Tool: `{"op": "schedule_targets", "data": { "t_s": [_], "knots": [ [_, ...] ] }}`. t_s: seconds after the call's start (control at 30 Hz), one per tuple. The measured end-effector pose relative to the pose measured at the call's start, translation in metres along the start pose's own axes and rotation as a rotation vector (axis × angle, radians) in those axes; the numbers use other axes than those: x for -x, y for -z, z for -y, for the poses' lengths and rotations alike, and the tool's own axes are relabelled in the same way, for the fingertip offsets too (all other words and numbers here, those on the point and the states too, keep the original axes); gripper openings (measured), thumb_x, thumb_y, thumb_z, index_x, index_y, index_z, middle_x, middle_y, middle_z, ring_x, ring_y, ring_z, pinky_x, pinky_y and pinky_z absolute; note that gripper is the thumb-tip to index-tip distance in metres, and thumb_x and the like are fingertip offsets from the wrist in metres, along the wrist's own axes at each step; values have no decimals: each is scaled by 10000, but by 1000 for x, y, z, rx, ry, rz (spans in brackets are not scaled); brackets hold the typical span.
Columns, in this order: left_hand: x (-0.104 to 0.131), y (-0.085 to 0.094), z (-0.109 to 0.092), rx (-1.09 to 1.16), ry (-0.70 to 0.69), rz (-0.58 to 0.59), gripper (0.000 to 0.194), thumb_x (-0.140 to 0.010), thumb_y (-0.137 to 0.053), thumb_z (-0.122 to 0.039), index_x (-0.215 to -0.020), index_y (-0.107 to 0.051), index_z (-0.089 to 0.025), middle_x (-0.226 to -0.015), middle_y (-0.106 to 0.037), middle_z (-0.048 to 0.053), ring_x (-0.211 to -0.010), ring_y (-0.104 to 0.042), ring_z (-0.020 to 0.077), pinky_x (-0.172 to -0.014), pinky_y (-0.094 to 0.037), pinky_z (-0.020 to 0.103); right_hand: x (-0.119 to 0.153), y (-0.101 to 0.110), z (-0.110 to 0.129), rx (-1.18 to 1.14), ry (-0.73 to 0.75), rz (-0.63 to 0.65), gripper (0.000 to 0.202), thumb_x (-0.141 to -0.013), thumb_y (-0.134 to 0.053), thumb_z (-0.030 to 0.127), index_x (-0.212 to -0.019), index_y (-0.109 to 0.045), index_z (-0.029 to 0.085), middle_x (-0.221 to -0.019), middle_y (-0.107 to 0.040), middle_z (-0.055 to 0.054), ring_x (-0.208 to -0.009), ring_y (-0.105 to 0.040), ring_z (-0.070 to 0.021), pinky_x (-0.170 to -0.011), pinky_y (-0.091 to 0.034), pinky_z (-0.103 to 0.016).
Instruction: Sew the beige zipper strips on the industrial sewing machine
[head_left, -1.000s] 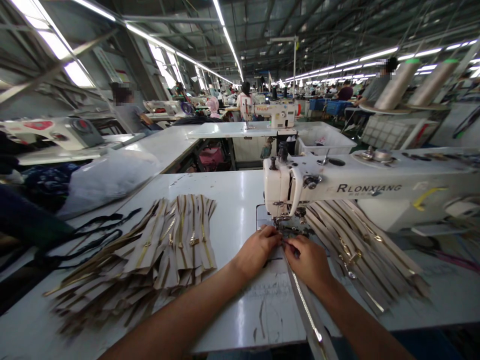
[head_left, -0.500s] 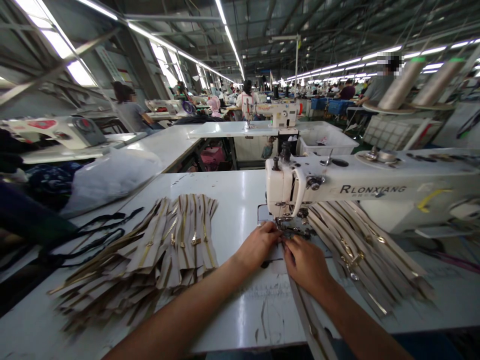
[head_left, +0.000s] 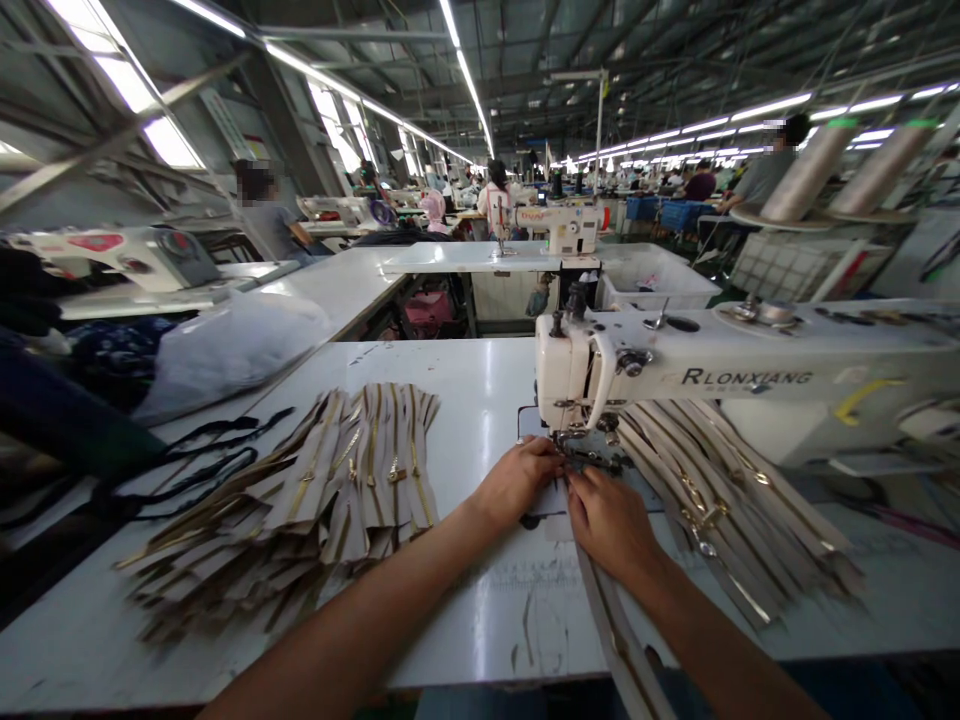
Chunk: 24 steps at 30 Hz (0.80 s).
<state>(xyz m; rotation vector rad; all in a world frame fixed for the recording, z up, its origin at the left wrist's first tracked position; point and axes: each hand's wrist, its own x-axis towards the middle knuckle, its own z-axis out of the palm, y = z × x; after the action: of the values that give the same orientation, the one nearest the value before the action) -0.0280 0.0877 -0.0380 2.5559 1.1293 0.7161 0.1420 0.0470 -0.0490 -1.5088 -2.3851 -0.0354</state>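
Both hands work close together at the needle area of a white sewing machine [head_left: 574, 375]. A grey zipper [head_left: 624, 650] with brass-coloured teeth runs from under my right hand [head_left: 613, 525] down past the table's front edge. That hand's fingers are closed on the strip just in front of the presser foot [head_left: 574, 440]. Beside it, my left hand [head_left: 523, 480] has its fingers bent together at the zipper's upper end, left of the needle. The fingertips of both hands are partly hidden there.
Many loose zippers [head_left: 379, 460] lie piled on the left, and more zippers [head_left: 724, 490] fan out under the machine arm. Dark straps [head_left: 202, 465] and a white plastic bag [head_left: 240, 345] are at the far left. Thread cones [head_left: 814, 170] stand at right; people sit farther back.
The view has shifted slightly. Both hands stay at the presser foot with the zipper, with only a very small shift of the fingers.
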Motion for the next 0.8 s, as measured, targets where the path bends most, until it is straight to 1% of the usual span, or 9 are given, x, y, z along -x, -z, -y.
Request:
{"op": "schedule_targets", "data": {
  "t_s": [0.2,0.4,0.5,0.57,0.63,0.7,0.8],
  "knots": [
    [10,3,-7,-51,43,26,206,-941,-524,-224,-1055,-681,-154,-1023,-654,73,-952,-587,210,-884,-498,324,-1,-2,0,-14,-13,5,337,-934,-399,170,-1196,-611,158,-893,-637,-50,-799,-617,-194,-690,-420,-293],
    [9,0,-1,-56,54,18,188,-923,-562,-229,-1051,-686,-169,-1054,-645,61,-993,-574,209,-903,-492,316,0,-1,-2,-16,-26,27,337,-937,-407,173,-1212,-600,159,-904,-643,-55,-808,-620,-196,-693,-429,-289],
    [7,0,0,-63,62,15,174,-919,-568,-231,-1030,-687,-170,-1039,-634,68,-976,-578,207,-898,-490,318,0,-2,-2,-34,-24,23,335,-934,-416,167,-1221,-589,160,-919,-644,-55,-825,-621,-195,-704,-439,-284],
    [7,1,-1,-60,62,19,182,-922,-561,-231,-1049,-677,-173,-1024,-621,73,-959,-578,208,-881,-495,322,0,-2,-2,-45,-19,16,326,-934,-415,160,-1205,-596,162,-923,-644,-55,-832,-623,-196,-719,-448,-287],
    [8,2,-2,-33,42,17,223,-935,-530,-219,-1119,-651,-180,-1037,-605,82,-956,-574,205,-866,-500,322,0,-2,-1,-47,-15,12,307,-937,-404,155,-1155,-620,159,-915,-646,-58,-827,-626,-199,-728,-457,-294],
    [8,2,-2,6,-19,22,260,-950,-495,-209,-1170,-632,-195,-1053,-595,87,-967,-567,202,-863,-500,320,2,-1,-1,-51,-19,4,290,-943,-393,162,-1081,-648,155,-908,-647,-65,-823,-630,-206,-723,-467,-303],
    [8,3,0,33,-107,39,261,-957,-476,-209,-1145,-657,-211,-1037,-597,86,-978,-552,203,-864,-495,320,13,3,-3,-105,-21,-17,277,-936,-414,181,-1088,-644,153,-913,-646,-68,-818,-636,-211,-702,-479,-309]
  ]
}}
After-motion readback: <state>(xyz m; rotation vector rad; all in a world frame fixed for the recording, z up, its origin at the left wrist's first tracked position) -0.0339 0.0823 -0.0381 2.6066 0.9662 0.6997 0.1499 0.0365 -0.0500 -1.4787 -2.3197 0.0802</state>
